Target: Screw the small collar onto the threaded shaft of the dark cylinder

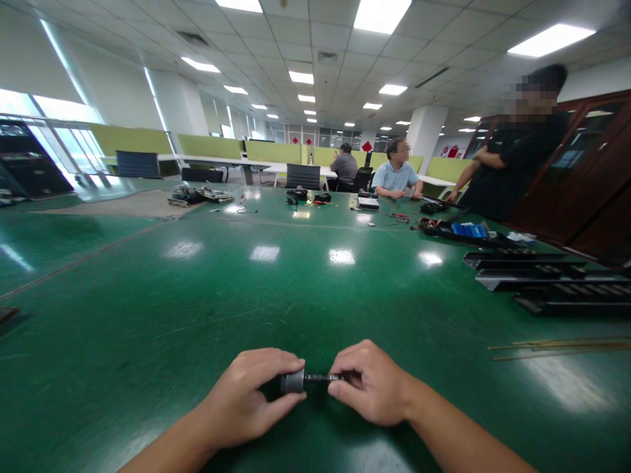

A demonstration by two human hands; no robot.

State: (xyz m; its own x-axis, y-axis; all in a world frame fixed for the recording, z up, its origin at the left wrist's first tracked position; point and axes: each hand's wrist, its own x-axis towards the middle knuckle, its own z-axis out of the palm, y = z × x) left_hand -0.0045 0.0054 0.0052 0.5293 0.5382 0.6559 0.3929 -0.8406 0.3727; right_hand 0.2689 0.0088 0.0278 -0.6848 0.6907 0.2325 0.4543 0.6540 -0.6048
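Observation:
Near the front of the green table [221,282], a dark cylindrical part [293,382] with a thin black shaft [316,378] lies crosswise. My left hand [256,391] has its thumb and fingers closed around the cylinder at the left end. The shaft's right end is pinched between the thumb and fingers of my right hand [367,384]. Only a short length of shaft shows between the two hands. The far tip is hidden by my right fingers.
Black metal channels [557,279] and thin brass-coloured rods [562,347] lie at the right. Tools and a blue-filled tray [468,230] are further back. One person [397,174] sits across the table; another [522,144] stands at the right.

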